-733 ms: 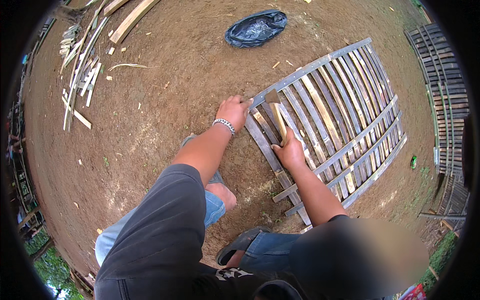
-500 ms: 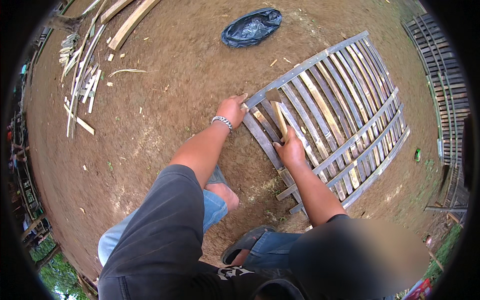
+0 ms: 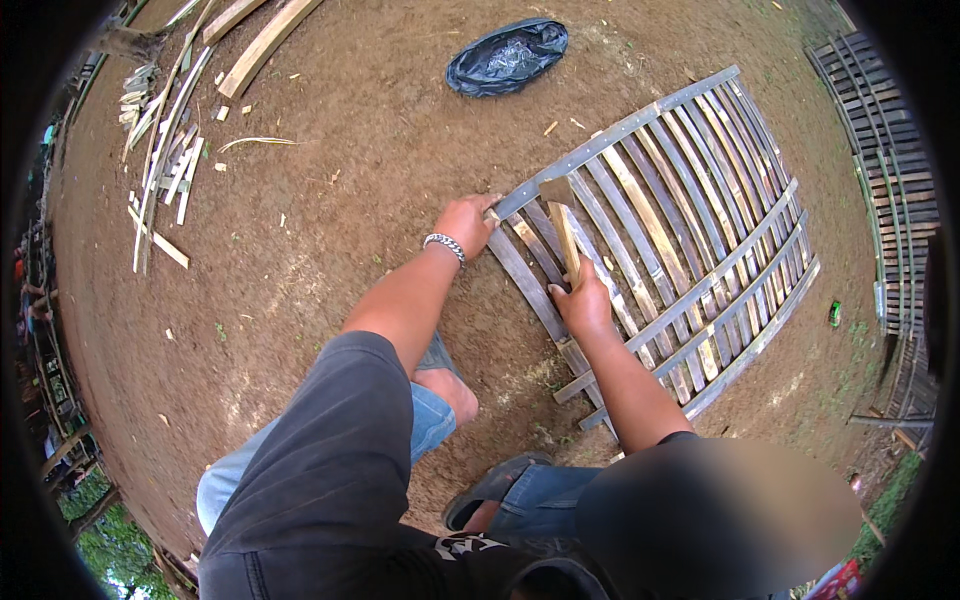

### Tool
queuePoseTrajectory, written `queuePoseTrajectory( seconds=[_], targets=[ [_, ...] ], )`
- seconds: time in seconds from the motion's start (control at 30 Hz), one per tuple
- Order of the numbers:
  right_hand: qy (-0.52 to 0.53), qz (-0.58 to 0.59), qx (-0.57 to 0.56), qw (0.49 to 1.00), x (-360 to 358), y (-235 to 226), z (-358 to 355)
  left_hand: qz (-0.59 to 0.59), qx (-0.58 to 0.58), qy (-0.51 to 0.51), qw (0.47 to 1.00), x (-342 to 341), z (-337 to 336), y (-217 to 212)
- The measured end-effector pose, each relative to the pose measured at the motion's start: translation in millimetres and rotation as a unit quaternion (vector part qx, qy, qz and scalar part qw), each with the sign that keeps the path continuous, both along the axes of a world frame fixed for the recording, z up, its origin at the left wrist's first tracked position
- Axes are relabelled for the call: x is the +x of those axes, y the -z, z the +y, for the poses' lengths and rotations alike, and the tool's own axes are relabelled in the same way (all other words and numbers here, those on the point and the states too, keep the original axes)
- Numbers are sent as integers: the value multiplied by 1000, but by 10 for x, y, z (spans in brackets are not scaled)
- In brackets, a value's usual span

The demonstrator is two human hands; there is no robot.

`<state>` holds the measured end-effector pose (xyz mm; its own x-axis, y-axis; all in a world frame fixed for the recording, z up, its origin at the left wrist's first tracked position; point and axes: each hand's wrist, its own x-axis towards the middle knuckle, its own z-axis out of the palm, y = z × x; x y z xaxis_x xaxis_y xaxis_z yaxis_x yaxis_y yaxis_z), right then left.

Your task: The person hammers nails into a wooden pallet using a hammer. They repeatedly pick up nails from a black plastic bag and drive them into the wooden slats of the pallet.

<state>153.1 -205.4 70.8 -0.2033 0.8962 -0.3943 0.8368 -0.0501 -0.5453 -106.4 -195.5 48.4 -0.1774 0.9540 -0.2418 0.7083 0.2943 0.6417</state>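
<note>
A slatted wooden panel (image 3: 640,212) lies on the dirt, its narrow slats nailed across several longer rails. My left hand (image 3: 468,226), with a chain bracelet at the wrist, is closed on the panel's near-left corner, where the end slat meets the top rail (image 3: 600,142). Whether a nail is pinched in those fingers is too small to tell. In my right hand (image 3: 584,300) is a hammer, gripped by its wooden handle (image 3: 566,240). The hammer head (image 3: 554,188) is over the slats just below the top rail, a short way right of my left hand.
Beyond the panel sits a black plastic bag (image 3: 507,58), opened out, with small shiny bits inside. Loose wooden strips (image 3: 170,165) and thick boards (image 3: 265,48) lie at the far left. Another slatted panel (image 3: 890,180) stands along the right. My sandalled foot (image 3: 495,490) is near the panel's lower corner.
The hammer head has shifted and turned slightly above the slats. My left hand keeps its place at the panel's corner, and the panel has not moved.
</note>
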Motion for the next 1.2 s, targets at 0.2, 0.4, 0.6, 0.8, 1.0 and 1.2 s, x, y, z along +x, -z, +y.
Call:
queuePoseTrajectory(
  seconds=[0.2, 0.4, 0.6, 0.8, 1.0, 1.2],
  targets=[
    [17, 6, -8, 1000, -34, -61, 53, -4, -12, -9, 1000, 13, 4, 41],
    [53, 35, 29, 998, -170, 45, 442, 90, -43, -19, 995, -6, 24, -27],
    [66, -49, 95, 992, -705, -64, 1542, 123, -102, 78, 984, -105, 213, -185],
    [15, -108, 106, 988, -795, 53, 2162, 107, -136, 125, 977, -168, 264, -205],
    [6, -99, 87, 991, -817, 70, 2178, 122, -50, 120, 984, -228, 237, -103],
    [17, -79, 74, 994, -766, 117, 2204, 90, -9, 61, 994, -139, 81, -83]
  ],
)
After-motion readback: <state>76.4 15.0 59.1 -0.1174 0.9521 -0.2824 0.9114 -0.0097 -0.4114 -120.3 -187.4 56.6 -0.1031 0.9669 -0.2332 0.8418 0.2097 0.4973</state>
